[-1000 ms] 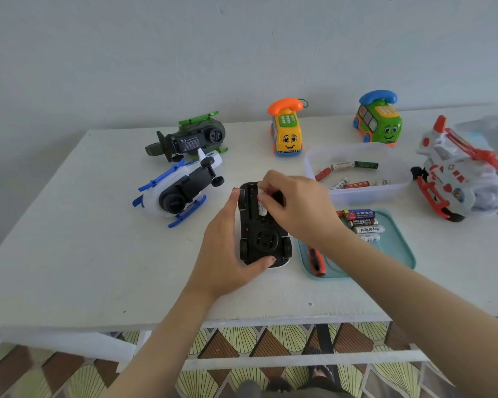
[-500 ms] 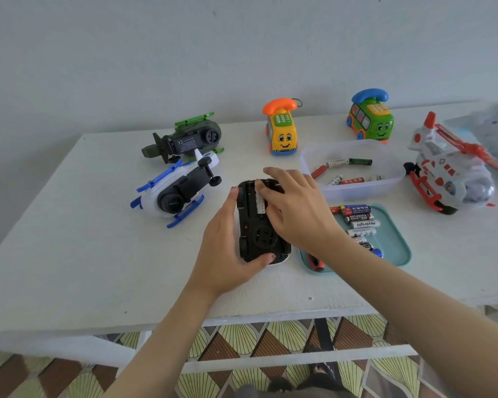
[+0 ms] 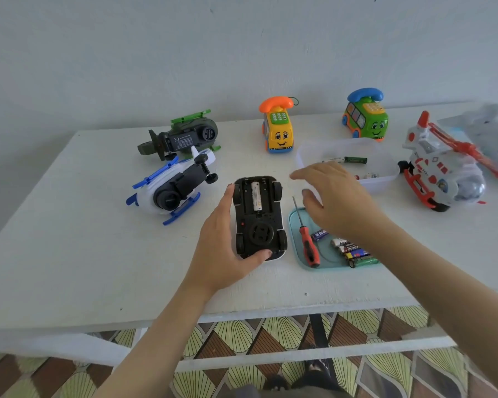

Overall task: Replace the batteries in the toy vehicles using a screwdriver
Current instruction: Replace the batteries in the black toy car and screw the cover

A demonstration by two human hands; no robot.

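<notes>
Toy car (image 3: 259,216) is laid belly-up on table (image 3: 69,239), braced by left hand (image 3: 222,248) (fingers flat along its side, thumb hooked over near end) to steady the open bay. 1 battery (image 3: 256,196) is seated. Right hand (image 3: 334,196), loosely spread and empty, is held above tray (image 3: 293,228), presumably for another cell.

The car (image 3: 258,225) lies in the middle of the table (image 3: 69,254). Right of it a tray (image 3: 292,228) holds a screwdriver (image 3: 309,248) and batteries (image 3: 355,255), with a tub (image 3: 306,152) behind; a helicopter (image 3: 171,192) lies left.

Bare forearms (image 3: 161,320) end in the left grip (image 3: 224,248) and right grip (image 3: 337,202); grey clothing (image 3: 250,392), dark footwear (image 3: 318,369) below.
</notes>
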